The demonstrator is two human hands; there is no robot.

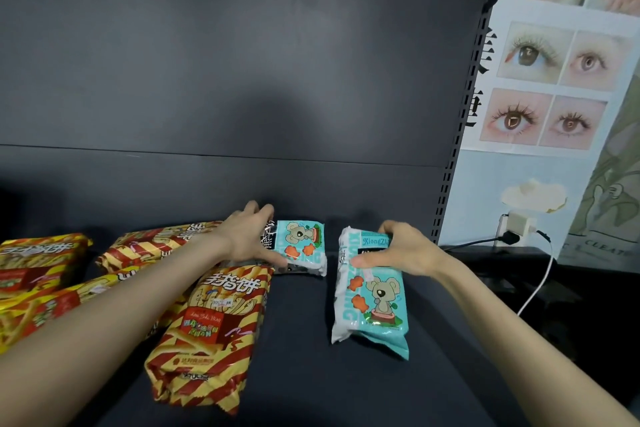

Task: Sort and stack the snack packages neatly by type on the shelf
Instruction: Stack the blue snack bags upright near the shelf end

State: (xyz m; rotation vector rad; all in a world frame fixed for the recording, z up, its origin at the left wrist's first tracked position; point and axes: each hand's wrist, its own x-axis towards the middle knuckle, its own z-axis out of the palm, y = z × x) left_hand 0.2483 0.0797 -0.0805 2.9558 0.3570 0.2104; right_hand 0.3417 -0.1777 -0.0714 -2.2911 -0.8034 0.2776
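Two light-blue koala snack packs lie on the dark shelf (298, 340). My left hand (249, 236) grips the far blue pack (304, 246) by its left end, thumb over its front. My right hand (398, 250) grips the upper part of the nearer blue pack (372, 298), which lies lengthways toward me. A red-and-yellow striped fries pack (211, 333) lies just left of centre, under my left forearm. Several more striped packs lie to the left, one at the back (149, 246), one at the far left (38, 260).
The shelf's dark back panel (242, 80) rises behind the packs. A slotted upright (457, 156) marks the right end. Beyond it hang a poster of eyes (550, 87) and a wall plug (516, 229) with a white cable (536, 291).
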